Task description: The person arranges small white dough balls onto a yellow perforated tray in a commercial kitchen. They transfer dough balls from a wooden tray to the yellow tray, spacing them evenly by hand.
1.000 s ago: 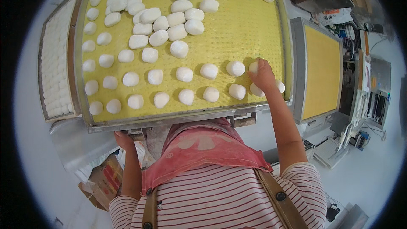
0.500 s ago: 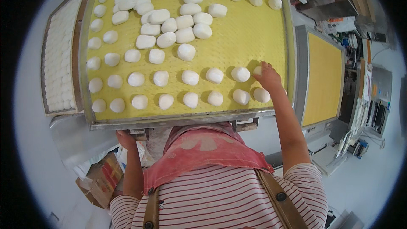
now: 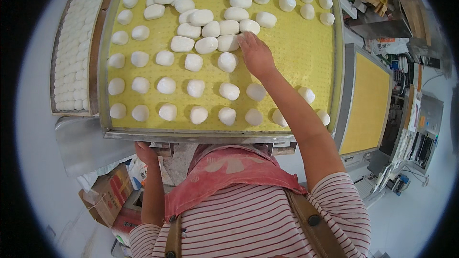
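A wide metal-framed tray (image 3: 306,52) with a yellow perforated mat lies in front of me, carrying many smooth white dough pieces (image 3: 201,17). Some are heaped together toward the back and centre; others stand apart in rows along the left and front. My right hand (image 3: 257,56) reaches over the mat to the heap's right edge. Its fingers are stretched out, with the tips touching or just over a dough piece (image 3: 250,26) there. Below the tray's front left edge, my left hand (image 3: 147,154) is against the frame, with its fingers mostly hidden.
At the left stands another tray (image 3: 92,86), packed with white dough pieces in close rows. A yellow framed screen (image 3: 366,100) stands at the right, near shelves with mixed items. An open cardboard box (image 3: 107,196) sits low at the left.
My right hand has moved from the front right row, leftward and away from me, to the heap. The tray appears shifted slightly right in view. My left hand stays at the front edge.
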